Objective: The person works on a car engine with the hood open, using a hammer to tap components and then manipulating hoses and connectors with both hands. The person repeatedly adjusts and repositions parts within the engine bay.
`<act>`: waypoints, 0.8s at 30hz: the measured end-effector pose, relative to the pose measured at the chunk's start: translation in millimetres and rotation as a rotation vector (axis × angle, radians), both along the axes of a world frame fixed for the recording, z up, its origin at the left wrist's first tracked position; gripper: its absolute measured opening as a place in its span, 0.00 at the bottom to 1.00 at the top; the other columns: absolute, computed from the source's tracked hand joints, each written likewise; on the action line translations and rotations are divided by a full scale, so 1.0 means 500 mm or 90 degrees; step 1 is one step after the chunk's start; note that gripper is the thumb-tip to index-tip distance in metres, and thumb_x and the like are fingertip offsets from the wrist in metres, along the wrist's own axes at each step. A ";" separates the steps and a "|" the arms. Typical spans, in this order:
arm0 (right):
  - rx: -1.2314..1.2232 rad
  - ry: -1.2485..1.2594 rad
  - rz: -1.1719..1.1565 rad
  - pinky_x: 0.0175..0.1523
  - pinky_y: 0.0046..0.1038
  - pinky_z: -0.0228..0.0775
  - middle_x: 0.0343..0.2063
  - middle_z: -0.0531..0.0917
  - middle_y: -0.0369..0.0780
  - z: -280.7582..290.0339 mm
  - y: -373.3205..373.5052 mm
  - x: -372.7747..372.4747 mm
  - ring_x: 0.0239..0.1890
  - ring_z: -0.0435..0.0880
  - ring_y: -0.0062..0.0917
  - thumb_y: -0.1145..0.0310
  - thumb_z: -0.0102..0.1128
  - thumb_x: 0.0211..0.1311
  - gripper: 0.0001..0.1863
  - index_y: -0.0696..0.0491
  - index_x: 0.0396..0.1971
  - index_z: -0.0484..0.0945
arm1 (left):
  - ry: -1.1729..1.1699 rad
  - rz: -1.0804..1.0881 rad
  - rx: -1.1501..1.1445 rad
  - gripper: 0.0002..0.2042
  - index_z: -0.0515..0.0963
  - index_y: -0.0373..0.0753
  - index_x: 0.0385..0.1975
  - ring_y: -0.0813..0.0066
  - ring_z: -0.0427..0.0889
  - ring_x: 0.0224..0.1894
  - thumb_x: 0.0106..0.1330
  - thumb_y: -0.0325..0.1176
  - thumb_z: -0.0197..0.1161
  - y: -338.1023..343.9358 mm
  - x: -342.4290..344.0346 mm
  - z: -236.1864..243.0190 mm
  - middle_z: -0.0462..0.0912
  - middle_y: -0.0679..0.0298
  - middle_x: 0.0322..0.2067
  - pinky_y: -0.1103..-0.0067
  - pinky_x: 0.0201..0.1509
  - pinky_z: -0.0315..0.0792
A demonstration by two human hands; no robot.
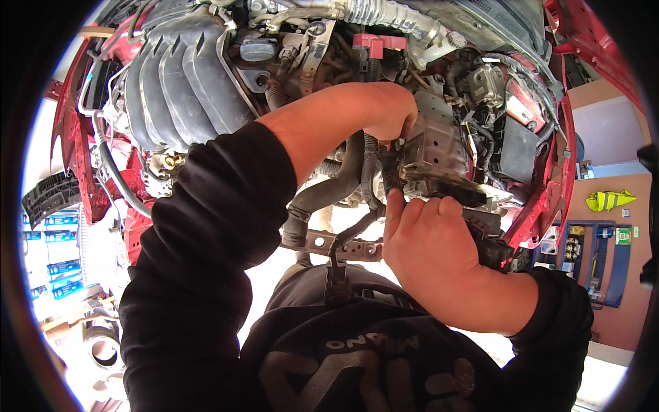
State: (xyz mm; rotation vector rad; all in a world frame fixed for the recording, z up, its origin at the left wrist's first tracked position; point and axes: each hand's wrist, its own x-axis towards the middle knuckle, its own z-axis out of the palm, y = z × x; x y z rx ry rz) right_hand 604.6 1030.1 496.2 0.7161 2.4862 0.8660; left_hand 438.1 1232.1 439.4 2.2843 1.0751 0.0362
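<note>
A black taped wiring harness runs down beside a grey metal bracket with holes in an engine bay. My left hand reaches over from the left, its fingers curled down and closed at the harness's upper part; the fingertips are mostly hidden. Lower on the same harness is my right hand, closed, with the index finger pressed along it and the thumb out of sight. A ribbed conduit lies just left of the harness. From it a cable branch leads to a black connector hanging near my body.
A ribbed black intake manifold fills the left of the bay. Below my left forearm bends a thick black hose, above a metal crossmember. The red terminal cover sits farther back. Red body panels border the right side.
</note>
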 end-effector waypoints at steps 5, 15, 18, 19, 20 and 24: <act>0.017 -0.031 0.000 0.38 0.37 0.62 0.24 0.82 0.33 -0.029 -0.011 0.001 0.29 0.79 0.26 0.71 0.70 0.71 0.20 0.57 0.61 0.91 | 0.100 -0.022 -0.008 0.23 0.92 0.41 0.53 0.53 0.92 0.58 0.55 0.24 0.87 0.003 0.033 0.007 0.95 0.57 0.51 0.60 0.57 0.84; -0.067 0.030 -0.039 0.39 0.36 0.68 0.26 0.84 0.37 0.033 0.022 0.028 0.30 0.84 0.29 0.71 0.70 0.68 0.23 0.58 0.62 0.89 | -0.023 0.023 -0.029 0.29 0.90 0.42 0.59 0.54 0.91 0.61 0.54 0.25 0.89 0.015 0.004 -0.016 0.93 0.59 0.55 0.61 0.63 0.83; -0.114 0.013 -0.093 0.43 0.39 0.75 0.30 0.84 0.39 0.041 0.032 0.039 0.32 0.85 0.31 0.66 0.66 0.68 0.31 0.59 0.70 0.84 | -0.038 0.010 -0.033 0.28 0.90 0.41 0.57 0.55 0.91 0.61 0.53 0.25 0.89 0.018 0.004 -0.017 0.94 0.59 0.54 0.62 0.63 0.83; -0.109 0.026 -0.084 0.44 0.39 0.75 0.31 0.84 0.39 0.045 0.036 0.046 0.32 0.85 0.31 0.66 0.65 0.68 0.31 0.59 0.70 0.83 | -0.042 0.001 -0.028 0.28 0.90 0.41 0.57 0.55 0.91 0.61 0.53 0.25 0.89 0.019 0.004 -0.018 0.94 0.59 0.54 0.62 0.63 0.83; -0.112 0.031 -0.078 0.45 0.39 0.76 0.31 0.84 0.39 0.051 0.043 0.054 0.33 0.85 0.31 0.67 0.65 0.67 0.31 0.59 0.70 0.83 | -0.041 -0.005 -0.024 0.27 0.91 0.41 0.56 0.56 0.91 0.60 0.53 0.25 0.89 0.022 0.005 -0.019 0.94 0.59 0.53 0.62 0.63 0.83; -0.139 0.028 -0.080 0.48 0.39 0.76 0.33 0.83 0.40 0.072 0.060 0.077 0.35 0.86 0.32 0.67 0.65 0.66 0.32 0.59 0.71 0.82 | -0.059 -0.010 -0.024 0.26 0.92 0.41 0.54 0.56 0.91 0.59 0.52 0.25 0.89 0.032 0.008 -0.027 0.94 0.59 0.52 0.62 0.63 0.84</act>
